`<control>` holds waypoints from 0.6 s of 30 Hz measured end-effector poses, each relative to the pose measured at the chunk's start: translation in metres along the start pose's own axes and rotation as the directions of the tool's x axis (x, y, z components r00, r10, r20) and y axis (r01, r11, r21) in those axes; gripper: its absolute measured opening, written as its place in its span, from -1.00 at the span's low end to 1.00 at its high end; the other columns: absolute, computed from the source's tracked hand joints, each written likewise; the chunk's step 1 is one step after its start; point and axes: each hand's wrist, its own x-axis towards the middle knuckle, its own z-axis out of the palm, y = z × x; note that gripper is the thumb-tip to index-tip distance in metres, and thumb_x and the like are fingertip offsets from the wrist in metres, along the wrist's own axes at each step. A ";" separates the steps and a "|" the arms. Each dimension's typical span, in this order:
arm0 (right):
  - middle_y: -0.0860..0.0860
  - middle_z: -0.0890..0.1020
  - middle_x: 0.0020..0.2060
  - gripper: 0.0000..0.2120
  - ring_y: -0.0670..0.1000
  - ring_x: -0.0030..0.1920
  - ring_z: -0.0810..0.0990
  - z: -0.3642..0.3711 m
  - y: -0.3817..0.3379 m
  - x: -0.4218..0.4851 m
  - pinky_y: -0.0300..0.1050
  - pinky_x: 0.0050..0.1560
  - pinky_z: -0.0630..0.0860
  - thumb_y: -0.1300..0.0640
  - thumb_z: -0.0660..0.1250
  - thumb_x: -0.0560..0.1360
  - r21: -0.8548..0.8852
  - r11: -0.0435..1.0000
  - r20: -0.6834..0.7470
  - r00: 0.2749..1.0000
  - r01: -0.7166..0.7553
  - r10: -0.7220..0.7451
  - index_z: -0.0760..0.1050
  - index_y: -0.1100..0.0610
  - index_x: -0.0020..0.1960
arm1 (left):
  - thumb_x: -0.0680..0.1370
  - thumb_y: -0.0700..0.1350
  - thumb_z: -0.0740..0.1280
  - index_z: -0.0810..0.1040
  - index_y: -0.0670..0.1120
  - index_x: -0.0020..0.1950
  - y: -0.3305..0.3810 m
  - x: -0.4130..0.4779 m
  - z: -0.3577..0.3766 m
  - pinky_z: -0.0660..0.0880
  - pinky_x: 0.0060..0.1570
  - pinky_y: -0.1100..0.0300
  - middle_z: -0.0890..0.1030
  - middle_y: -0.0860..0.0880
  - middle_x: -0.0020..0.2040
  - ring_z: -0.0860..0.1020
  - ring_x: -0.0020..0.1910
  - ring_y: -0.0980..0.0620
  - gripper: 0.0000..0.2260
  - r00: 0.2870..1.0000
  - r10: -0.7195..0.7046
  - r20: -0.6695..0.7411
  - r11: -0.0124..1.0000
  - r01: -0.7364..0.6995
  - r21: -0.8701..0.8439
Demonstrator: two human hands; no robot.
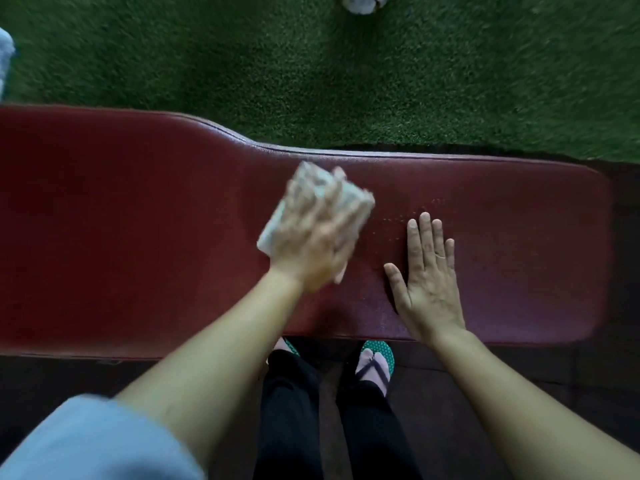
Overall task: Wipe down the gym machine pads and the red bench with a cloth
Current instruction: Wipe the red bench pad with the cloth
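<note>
The red bench (pixel 138 220) runs across the view from left to right, wider at its left part. My left hand (pixel 311 244) presses a folded pale cloth (pixel 349 202) flat onto the bench's middle; the hand and cloth are blurred by motion. My right hand (pixel 427 278) lies flat on the bench to the right of the cloth, palm down, fingers slightly spread, holding nothing. Small droplets (pixel 408 220) speckle the bench surface between the two hands.
Green artificial turf (pixel 311 64) covers the floor beyond the bench. A pale object (pixel 363 1) sits at the top edge and another (pixel 5 53) at the left edge. My legs in black trousers and green sandals (pixel 379 362) stand against the bench's near side on a dark floor.
</note>
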 end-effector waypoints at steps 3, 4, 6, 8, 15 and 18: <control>0.05 -0.12 0.55 -0.34 0.01 0.53 -0.23 -0.003 0.003 -0.001 -0.02 0.50 -0.27 -0.17 -0.06 0.59 0.012 1.000 0.015 1.000 0.026 -0.026 -0.13 0.14 0.55 | 0.59 0.12 0.09 0.33 0.22 0.44 -0.010 -0.033 -0.020 0.12 0.42 -0.25 0.24 -0.07 0.52 0.13 0.51 -0.24 -0.60 0.981 0.190 -0.029 0.982 -0.190 -0.014; 0.06 -0.13 0.55 -0.34 0.01 0.53 -0.23 -0.003 0.004 -0.001 -0.02 0.50 -0.28 -0.16 -0.06 0.59 0.014 0.999 0.015 0.999 0.032 -0.032 -0.14 0.14 0.55 | 0.61 0.12 0.03 0.28 0.26 0.45 -0.026 -0.031 -0.015 0.14 0.41 -0.26 0.23 -0.06 0.53 0.14 0.51 -0.22 -0.61 0.991 0.127 -0.039 0.992 -0.126 0.019; 0.06 -0.13 0.55 -0.35 0.02 0.53 -0.24 -0.003 0.005 -0.001 -0.02 0.50 -0.29 -0.15 -0.05 0.59 0.020 0.999 0.013 0.999 0.035 -0.036 -0.14 0.15 0.55 | 0.62 0.14 -0.05 0.17 0.28 0.47 -0.049 0.001 -0.001 0.20 0.37 -0.26 0.27 -0.05 0.51 0.19 0.50 -0.19 -0.61 0.985 -0.152 -0.084 0.988 0.150 -0.026; 0.06 -0.13 0.55 -0.35 0.02 0.53 -0.23 -0.002 0.005 0.000 -0.03 0.50 -0.31 -0.14 -0.04 0.59 0.030 0.999 0.009 0.999 0.036 -0.036 -0.13 0.15 0.55 | 0.60 0.18 0.03 0.17 0.23 0.46 -0.044 0.043 0.007 0.21 0.38 -0.28 0.34 -0.07 0.48 0.24 0.48 -0.21 -0.58 0.878 -0.455 -0.149 0.885 0.429 -0.179; 0.08 -0.09 0.55 -0.36 0.02 0.54 -0.21 -0.005 0.011 -0.005 -0.04 0.50 -0.28 -0.12 -0.03 0.59 0.039 0.997 0.003 0.998 0.062 -0.062 -0.09 0.18 0.55 | 0.56 0.08 0.22 0.38 0.17 0.42 0.044 -0.053 -0.016 0.15 0.42 -0.23 0.30 -0.07 0.50 0.14 0.51 -0.26 -0.59 0.991 0.060 -0.117 0.994 -0.070 -0.086; 0.07 -0.10 0.55 -0.37 0.03 0.54 -0.22 -0.003 0.013 -0.011 -0.01 0.51 -0.27 -0.11 -0.05 0.60 0.037 0.998 -0.002 0.999 0.050 -0.050 -0.10 0.18 0.55 | 0.55 0.08 0.22 0.36 0.17 0.43 -0.001 -0.116 0.010 0.16 0.42 -0.24 0.34 -0.13 0.47 0.21 0.47 -0.28 -0.57 0.993 -0.087 -0.079 0.996 0.085 -0.024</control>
